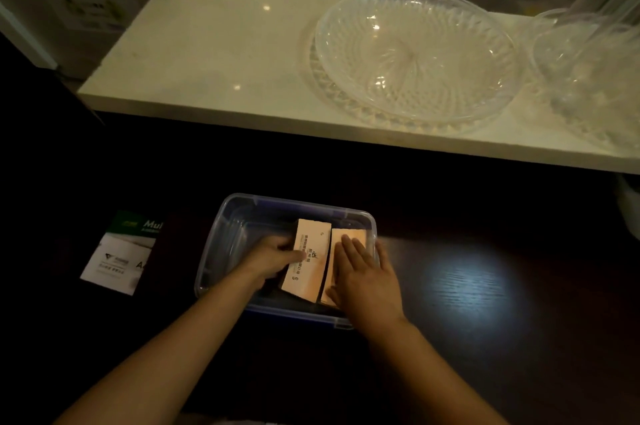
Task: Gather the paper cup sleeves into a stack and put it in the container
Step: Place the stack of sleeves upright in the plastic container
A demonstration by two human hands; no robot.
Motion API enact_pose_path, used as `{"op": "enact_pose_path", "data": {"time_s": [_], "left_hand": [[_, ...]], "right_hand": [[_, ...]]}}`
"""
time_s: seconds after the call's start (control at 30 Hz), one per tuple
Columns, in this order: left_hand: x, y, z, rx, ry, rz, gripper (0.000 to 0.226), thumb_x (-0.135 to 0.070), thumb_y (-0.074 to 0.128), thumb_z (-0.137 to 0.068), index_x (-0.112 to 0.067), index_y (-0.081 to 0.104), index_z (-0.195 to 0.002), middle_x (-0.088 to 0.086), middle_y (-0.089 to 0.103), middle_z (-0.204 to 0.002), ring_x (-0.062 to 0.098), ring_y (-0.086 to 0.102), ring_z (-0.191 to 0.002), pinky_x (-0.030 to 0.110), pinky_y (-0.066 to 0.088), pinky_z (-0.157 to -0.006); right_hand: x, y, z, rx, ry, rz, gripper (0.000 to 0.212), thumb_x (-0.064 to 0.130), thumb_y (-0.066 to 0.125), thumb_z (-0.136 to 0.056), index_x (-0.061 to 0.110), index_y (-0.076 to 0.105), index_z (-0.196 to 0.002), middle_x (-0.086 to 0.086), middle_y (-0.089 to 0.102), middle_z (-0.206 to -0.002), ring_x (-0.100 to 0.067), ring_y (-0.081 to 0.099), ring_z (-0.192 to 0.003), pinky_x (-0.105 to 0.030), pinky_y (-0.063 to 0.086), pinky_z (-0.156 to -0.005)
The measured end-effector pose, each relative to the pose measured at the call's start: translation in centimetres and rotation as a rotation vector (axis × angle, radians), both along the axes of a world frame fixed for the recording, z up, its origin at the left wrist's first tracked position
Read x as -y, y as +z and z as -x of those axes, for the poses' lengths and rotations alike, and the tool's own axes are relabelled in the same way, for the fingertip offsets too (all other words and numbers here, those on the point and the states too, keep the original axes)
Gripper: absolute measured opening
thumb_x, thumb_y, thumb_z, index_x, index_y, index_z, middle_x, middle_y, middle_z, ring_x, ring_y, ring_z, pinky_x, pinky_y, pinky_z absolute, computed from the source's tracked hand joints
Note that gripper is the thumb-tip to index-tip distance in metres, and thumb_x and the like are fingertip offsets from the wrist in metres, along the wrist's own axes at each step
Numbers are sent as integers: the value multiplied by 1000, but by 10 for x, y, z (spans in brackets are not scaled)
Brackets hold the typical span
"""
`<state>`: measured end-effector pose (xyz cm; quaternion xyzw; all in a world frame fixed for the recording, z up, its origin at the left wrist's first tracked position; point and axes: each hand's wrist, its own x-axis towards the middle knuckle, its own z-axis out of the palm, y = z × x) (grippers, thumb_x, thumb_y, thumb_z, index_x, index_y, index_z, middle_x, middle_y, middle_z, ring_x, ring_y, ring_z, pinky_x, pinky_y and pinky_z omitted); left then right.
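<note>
A clear plastic container (221, 241) with a blue rim sits on the dark table in front of me. Inside it lie two piles of tan paper cup sleeves side by side. My left hand (273, 256) grips the left stack of sleeves (310, 260), thumb on its printed top, fingers down its left side. My right hand (363, 277) lies flat, fingers spread, pressing on the right stack of sleeves (337, 241), which it mostly hides. Both forearms reach in from the bottom of the view.
A white and green printed box (117, 253) lies on the table left of the container. Behind, a raised white counter (207, 54) carries a large cut-glass dish (415, 57) and more glassware (588, 78) at the right. The room is dim.
</note>
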<state>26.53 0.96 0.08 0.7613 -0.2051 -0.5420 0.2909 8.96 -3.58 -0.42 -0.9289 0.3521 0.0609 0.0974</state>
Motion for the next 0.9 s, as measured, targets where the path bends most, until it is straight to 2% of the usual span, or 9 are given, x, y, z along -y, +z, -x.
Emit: {"op": "enact_pose_path", "data": {"time_s": [0.07,0.17,0.27,0.43,0.57,0.7,0.83,0.9], "left_hand": [[1,0,3,101,-48,8,30,-13,58,-85,-11,57,-114,9,64,-115,20,59,-98,21,42,-65],[-1,-1,5,155,-70,4,31,-14,54,-87,-9,55,-117,13,62,-121,24,58,-108,27,44,-78],[-2,-2,9,174,-78,-3,31,-14,53,-88,-9,54,-119,13,61,-123,24,57,-110,28,42,-79],[-7,-4,14,255,-130,41,28,-14,51,-89,-8,56,-116,14,62,-122,24,58,-109,23,42,-75],[-9,-4,12,249,-140,52,29,-16,52,-89,-9,55,-117,13,61,-123,23,57,-111,24,42,-79],[-11,-1,7,234,-104,95,32,-19,54,-88,-13,53,-119,11,59,-125,15,57,-102,17,41,-67],[-15,3,-3,300,-33,98,53,-24,56,-86,-14,38,-135,7,52,-133,16,53,-109,23,40,-81],[-19,6,-8,327,-9,97,54,-25,57,-85,-15,38,-135,7,52,-132,19,50,-114,27,39,-85]], "right_hand": [[-1,-1,0,6,-5,-2,75,47,46,-89,15,5,-144,-8,7,-156,-22,2,-142,-46,-14,-105],[0,-1,0,13,-7,-2,75,47,46,-89,15,5,-144,-8,7,-156,-22,2,-142,-45,-14,-105],[0,-1,-1,17,-2,5,75,46,46,-89,15,6,-144,-8,8,-156,-22,3,-142,-45,-16,-104],[-1,2,-2,34,-8,-3,76,45,47,-89,14,6,-144,-9,9,-156,-22,4,-142,-44,-17,-105],[-2,6,-2,32,-6,-14,75,44,46,-90,13,4,-144,-9,6,-156,-22,1,-142,-44,-18,-105],[-3,10,0,45,-12,-26,74,44,47,-90,14,7,-144,-9,7,-156,-22,1,-142,-44,-15,-106],[-3,11,2,74,-8,-47,73,43,47,-90,15,8,-144,-7,6,-156,-21,-2,-142,-44,-13,-107],[-3,16,3,89,-11,-56,72,42,48,-90,15,8,-144,-8,7,-156,-21,-2,-142,-43,-12,-108]]}}
